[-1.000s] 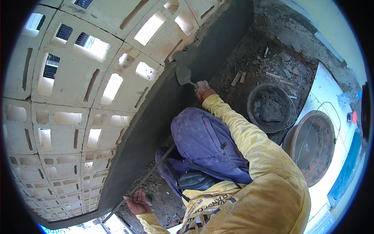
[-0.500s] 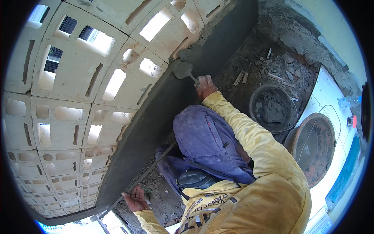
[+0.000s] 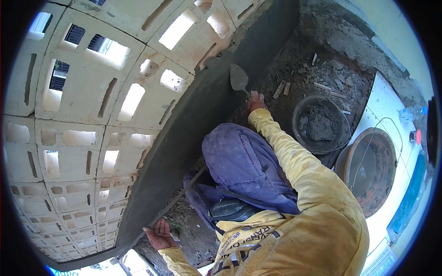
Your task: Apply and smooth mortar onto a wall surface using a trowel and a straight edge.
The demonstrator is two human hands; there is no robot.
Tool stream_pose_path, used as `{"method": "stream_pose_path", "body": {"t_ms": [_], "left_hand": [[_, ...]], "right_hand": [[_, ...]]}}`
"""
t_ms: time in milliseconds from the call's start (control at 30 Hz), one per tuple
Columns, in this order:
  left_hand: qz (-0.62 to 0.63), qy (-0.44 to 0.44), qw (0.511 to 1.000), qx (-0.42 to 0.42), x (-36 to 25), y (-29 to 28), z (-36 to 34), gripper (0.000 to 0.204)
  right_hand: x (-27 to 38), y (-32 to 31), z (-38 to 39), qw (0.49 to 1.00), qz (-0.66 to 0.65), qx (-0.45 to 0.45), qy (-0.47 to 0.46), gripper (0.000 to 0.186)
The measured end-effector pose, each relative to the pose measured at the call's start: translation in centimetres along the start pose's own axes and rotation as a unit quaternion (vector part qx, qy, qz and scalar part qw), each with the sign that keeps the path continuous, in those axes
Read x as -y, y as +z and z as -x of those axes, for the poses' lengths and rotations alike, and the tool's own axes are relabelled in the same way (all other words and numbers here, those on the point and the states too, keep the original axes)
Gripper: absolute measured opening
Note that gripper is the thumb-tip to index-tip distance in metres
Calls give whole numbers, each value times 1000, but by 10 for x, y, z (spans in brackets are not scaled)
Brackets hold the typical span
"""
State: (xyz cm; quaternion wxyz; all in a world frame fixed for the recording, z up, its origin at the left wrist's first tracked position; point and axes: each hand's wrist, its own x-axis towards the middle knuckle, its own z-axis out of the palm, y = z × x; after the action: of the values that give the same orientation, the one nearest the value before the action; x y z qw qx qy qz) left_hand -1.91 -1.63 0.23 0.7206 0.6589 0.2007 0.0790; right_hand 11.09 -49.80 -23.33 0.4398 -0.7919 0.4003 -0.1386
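Quick count here — one steel trowel with a mortar-smeared pointed blade (image 3: 239, 77), one long thin straight metal rod (image 3: 177, 198), and two hands: the left hand (image 3: 159, 233) and the right hand (image 3: 256, 101). Containers: one round black bucket of grey mortar (image 3: 321, 124) and one wide rusty-brown round basin (image 3: 371, 169) — so two total. One small clear plastic bottle (image 3: 411, 112) too.

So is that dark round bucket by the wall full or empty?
Partly full: grey mortar lies heaped in the bottom of the bucket, with its dark inner wall bare above.
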Motion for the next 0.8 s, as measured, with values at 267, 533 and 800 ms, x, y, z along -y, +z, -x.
{"method": "stream_pose_path", "body": {"t_ms": [267,533,800], "left_hand": [[-24,-14,999,-32,-6,-23,-15,61],[-90,-27,995,-36,-10,25,-14,82],[-34,-16,999,-8,2,-25,-36,66]], "right_hand": [[-17,-110,91,985,-107,-105,89,39],[-92,-183,124,952,54,-52,296,55],[-130,-162,43,873,250,234,346,44]]}}
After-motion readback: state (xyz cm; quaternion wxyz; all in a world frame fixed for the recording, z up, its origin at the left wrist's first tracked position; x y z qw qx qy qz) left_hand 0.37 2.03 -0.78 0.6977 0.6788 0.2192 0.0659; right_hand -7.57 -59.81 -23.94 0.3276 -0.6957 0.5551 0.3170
